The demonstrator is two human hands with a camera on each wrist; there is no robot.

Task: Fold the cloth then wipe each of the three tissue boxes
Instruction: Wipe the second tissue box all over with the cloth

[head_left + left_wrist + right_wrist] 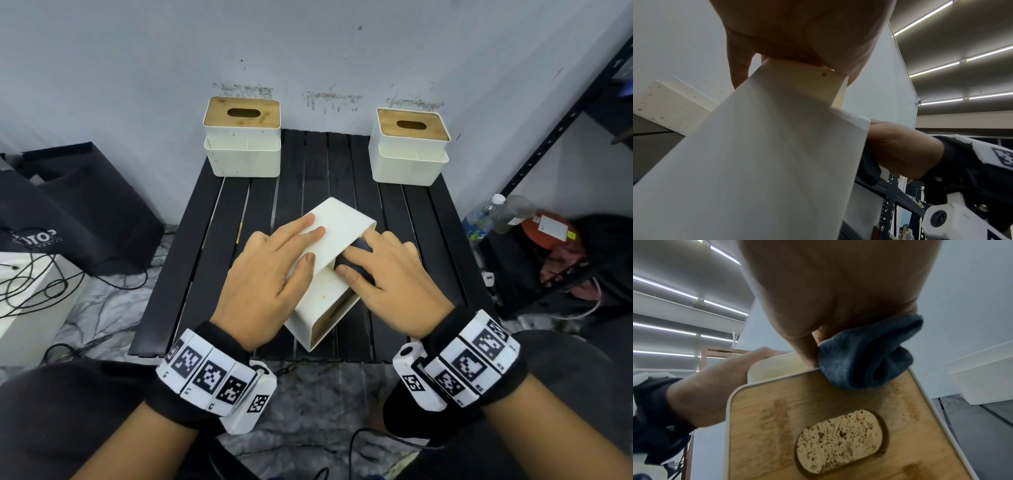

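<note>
A white tissue box [329, 301] lies on its side in the middle of the black slatted table [205, 240], its wooden lid [838, 402] facing me. My left hand [308, 236] lies on its upper face with straight fingers and presses it down. My right hand [356, 270] grips a bunched dark grey cloth [865, 353] and holds it against the box's right side at the lid's edge. Two more white tissue boxes with wooden lids stand upright by the wall, one at the back left [242, 144] and one at the back right [409, 150].
A black bag [78, 205] and a white box with cables [30, 294] sit left of the table. On the right are a black metal shelf frame [555, 137], plastic bottles [483, 216] and a red container [548, 229]. The wall stands close behind the table.
</note>
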